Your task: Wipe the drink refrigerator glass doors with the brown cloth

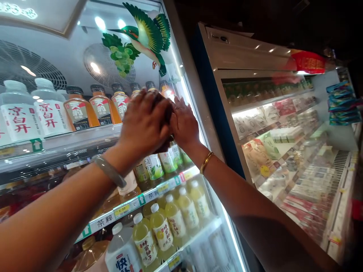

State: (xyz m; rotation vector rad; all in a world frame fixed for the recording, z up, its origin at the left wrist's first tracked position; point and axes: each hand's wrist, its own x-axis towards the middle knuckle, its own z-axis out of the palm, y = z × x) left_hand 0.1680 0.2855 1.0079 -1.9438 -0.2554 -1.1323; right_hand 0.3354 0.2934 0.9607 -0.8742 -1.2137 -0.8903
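Observation:
Both my hands are raised together in front of the drinks cooler's glass door, level with its upper shelf. My left hand, with a grey bangle at the wrist, has its fingers bent over a dark brown bunched shape. What that shape is, I cannot make out. Right beside it, my right hand, with a gold bracelet at the wrist, lies with fingers stretched upward against the same dark area. Behind the hands stand amber bottles on the upper shelf and green-labelled bottles below.
Clear bottles with red lettering fill the upper left. Lower down are yellow drink bottles and a shelf edge with price tags. A bird sticker decorates the glass. To the right stands an open-front chiller holding packaged goods.

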